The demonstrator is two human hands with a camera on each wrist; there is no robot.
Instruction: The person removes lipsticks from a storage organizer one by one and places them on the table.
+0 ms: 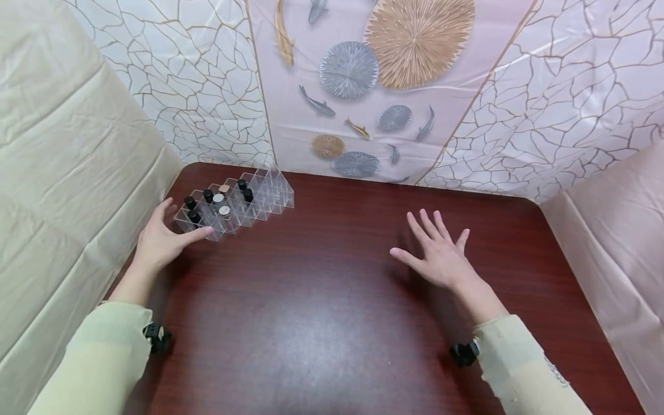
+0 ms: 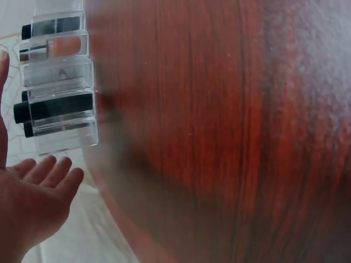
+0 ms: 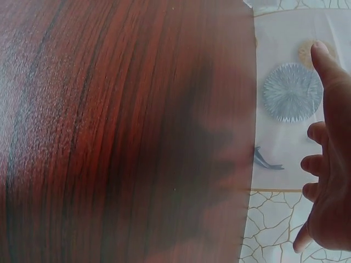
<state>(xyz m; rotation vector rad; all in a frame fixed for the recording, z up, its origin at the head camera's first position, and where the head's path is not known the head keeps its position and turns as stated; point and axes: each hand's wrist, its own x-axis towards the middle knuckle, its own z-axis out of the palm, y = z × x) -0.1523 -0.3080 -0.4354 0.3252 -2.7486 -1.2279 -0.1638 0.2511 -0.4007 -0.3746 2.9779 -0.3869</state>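
A clear plastic stepped lipstick organizer [image 1: 270,193] stands at the table's far left. Several small cosmetic tubes sit upright in its compartments, some with black caps [image 1: 248,195] and others with pale, silvery caps [image 1: 218,198]. My left hand [image 1: 158,245] is spread around the organizer's near-left end, thumb along the front and fingers beyond the side. From the left wrist, its fingers [image 2: 68,183] show extended just off that end, close by a black tube [image 2: 61,108]. On the right, my right hand [image 1: 438,256] hovers over the table with fingers spread, holding nothing.
The dark red wooden table [image 1: 311,276] has rounded far corners. A patterned cloth [image 1: 347,124] hangs behind it. Pale padded drapes stand along the left side [image 1: 57,173] and the right side [image 1: 612,230].
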